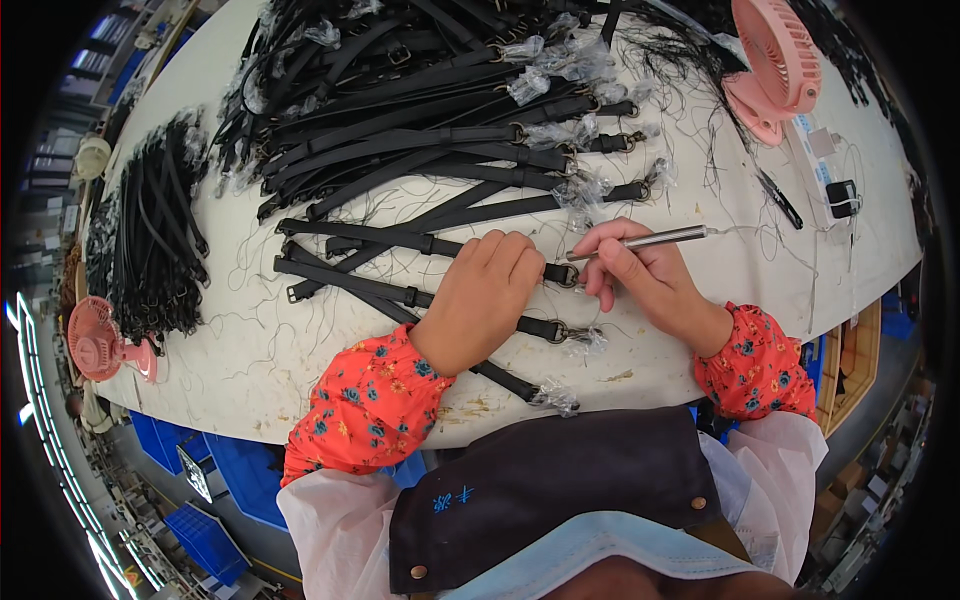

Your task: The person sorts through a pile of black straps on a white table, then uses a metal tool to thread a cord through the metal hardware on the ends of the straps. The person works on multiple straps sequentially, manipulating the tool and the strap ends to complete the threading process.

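My left hand (478, 298) is closed over a black strap (372, 237), pressing it near its ringed end. That end sticks out past my fingers toward my right hand (655, 285). Pinched in my right hand is a slim silver pen-shaped tool (665, 238) with a thin cord at its back; its tip points at the strap's end beside a metal ring (569, 275). Below my left hand lies another black strap (350, 281), with a metal clasp (560, 333) in clear plastic wrap. My left palm hides part of both straps.
A large heap of black straps (390, 145) covers the table's far side, with a second bundle (150, 230) at left. Pink fans stand at far right (775, 60) and left (95, 340). Black-handled snips (780, 200) and a power strip (815, 155) lie at right. Loose threads litter the white table (640, 400).
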